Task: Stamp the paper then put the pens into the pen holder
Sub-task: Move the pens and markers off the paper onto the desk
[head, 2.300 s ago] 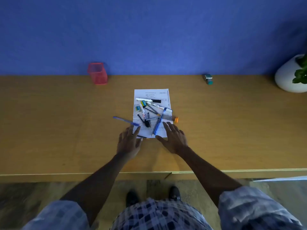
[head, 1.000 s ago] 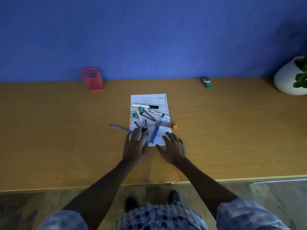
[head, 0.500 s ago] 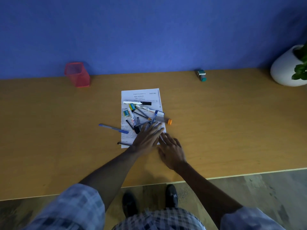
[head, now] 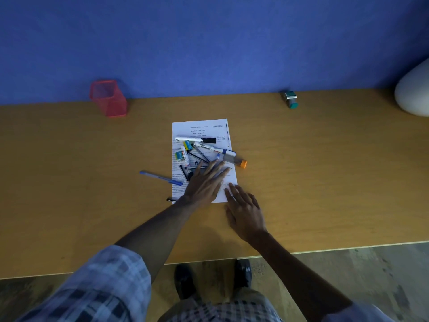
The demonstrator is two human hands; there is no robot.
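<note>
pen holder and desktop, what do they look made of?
Pen holder: probably metal or plastic mesh, red-pink; the walls look finely gridded and partly see-through, though the picture can't settle which.
Desktop: looks like wood-effect laminate or veneer, matte orange-brown with faint grain and a pale front edge strip.

left hand: moved from paper's near edge up onto paper | fingers now over pens

Bare desk lies open along the front edge and between paper and both back corners, while pens clutter the sheet's middle, and the pen holder, stamp and white pot line the back edge.
</note>
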